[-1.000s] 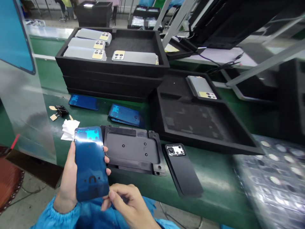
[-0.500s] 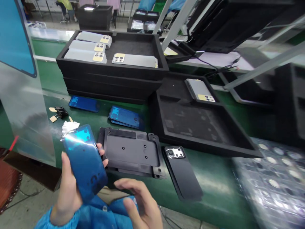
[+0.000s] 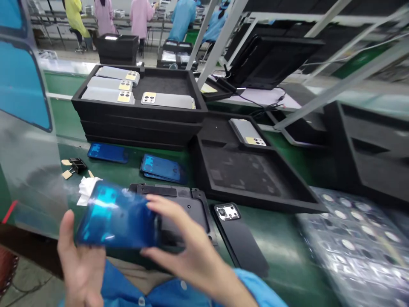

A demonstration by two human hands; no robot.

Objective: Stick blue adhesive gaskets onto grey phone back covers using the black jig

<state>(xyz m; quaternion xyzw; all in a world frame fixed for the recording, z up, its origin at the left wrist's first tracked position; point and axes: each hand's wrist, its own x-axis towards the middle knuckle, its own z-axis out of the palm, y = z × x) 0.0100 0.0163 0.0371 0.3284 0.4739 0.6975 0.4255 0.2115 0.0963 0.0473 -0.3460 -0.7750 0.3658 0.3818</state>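
- Palm-up left hand (image 3: 83, 270): you have its thumb spread, grip unclear.
- Your right hand (image 3: 194, 249) pinches the glossy blue rectangular panel (image 3: 124, 221) by opposite edges, near-left of the black moulded fixture (image 3: 195, 204).
- Probably light, stiff, slippery, breakable; hold its edges.

Blue sleeve (image 3: 260, 291); pale round buttons (image 3: 183, 285)

Electronics factory floor, seen from a green workbench (image 3: 281, 251).
Stacked black trays (image 3: 143, 117) on the bench hold silvery phone-shaped panels (image 3: 107, 94) with camera cutouts, beneath slanting metal posts (image 3: 220, 42). Beyond, people in yellow, pink and blue work coats (image 3: 140, 19) line a long table (image 3: 123, 19), with more black bins (image 3: 117, 49) standing on the floor behind them.
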